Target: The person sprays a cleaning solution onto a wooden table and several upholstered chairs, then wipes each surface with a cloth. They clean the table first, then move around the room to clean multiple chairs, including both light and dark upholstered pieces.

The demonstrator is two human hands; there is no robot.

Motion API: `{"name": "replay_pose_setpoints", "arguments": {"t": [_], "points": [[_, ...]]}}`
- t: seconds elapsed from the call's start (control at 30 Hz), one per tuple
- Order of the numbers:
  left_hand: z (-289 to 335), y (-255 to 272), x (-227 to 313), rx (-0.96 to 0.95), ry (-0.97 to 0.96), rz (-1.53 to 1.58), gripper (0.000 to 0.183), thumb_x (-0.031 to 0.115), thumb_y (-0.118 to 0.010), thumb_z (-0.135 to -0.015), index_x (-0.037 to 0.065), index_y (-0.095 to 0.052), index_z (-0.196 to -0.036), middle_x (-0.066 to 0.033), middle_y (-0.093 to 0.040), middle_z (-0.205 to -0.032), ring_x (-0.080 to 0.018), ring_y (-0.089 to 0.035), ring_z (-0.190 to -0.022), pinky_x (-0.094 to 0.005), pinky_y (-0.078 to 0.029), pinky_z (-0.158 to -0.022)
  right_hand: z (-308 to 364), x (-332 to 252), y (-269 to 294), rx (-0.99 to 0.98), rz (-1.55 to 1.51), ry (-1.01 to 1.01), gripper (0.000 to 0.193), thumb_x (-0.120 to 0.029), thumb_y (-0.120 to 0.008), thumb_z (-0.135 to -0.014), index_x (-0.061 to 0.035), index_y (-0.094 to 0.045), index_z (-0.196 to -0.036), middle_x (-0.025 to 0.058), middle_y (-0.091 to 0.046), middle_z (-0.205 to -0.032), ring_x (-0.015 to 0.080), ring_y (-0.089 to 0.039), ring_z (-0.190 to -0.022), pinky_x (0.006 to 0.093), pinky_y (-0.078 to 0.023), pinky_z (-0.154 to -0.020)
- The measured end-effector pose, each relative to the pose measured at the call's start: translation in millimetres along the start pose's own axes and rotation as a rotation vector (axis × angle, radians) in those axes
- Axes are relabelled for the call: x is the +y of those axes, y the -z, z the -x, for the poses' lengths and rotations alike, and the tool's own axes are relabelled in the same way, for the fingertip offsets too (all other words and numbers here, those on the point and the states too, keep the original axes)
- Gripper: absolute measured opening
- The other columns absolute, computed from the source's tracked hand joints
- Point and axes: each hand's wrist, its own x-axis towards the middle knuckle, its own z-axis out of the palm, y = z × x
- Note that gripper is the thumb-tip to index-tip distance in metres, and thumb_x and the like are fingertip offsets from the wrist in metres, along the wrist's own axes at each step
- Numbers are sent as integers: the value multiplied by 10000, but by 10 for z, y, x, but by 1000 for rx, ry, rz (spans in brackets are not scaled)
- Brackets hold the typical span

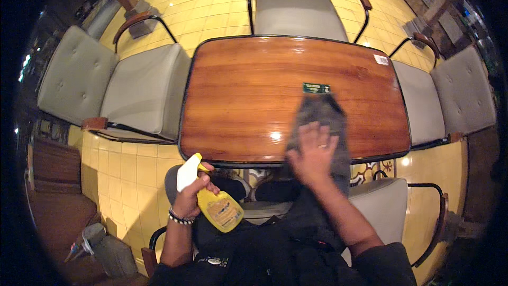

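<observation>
One yellow spray bottle tilts in the left hand, curled round its neck, near the wooden surface; there, the right hand spreads its fingers over a dark cloth.

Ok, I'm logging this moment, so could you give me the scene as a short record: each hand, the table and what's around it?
Left hand: grips a yellow plastic spray bottle with a white head
Right hand: spread on a dark grey cloth, which looks blurred
Table: glossy brown wood, dark-edged
On it: small green rectangular label beyond the cloth; white label near the far right corner
Around: grey padded chairs on all four sides
</observation>
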Motion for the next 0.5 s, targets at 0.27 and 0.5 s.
{"name": "replay_pose_setpoints", "arguments": {"t": [0.27,0.5], "points": [[586,186,92,230,-192,138,306,110,-616,-983,15,-545,-1264,-54,-592,-768,-205,-648,-707,-399,-577,-793,-498,-2459,-326,26,-338,760,689,-529,-577,-973,-139,-473,-1531,156,-366,-1632,413,-295,-1514,672,-182,-1203],[-86,335,265,157,-156,155,322,198,-576,-1030,58,-522,-1315,-39,-592,-746,-206,-666,-737,-400,-582,-786,-1035,-1571,-605,137,-465,695,577,-526,-640,-914,-255,-617,-1423,88,-555,-1507,339,-454,-1425,565,-296,-1189]]}}
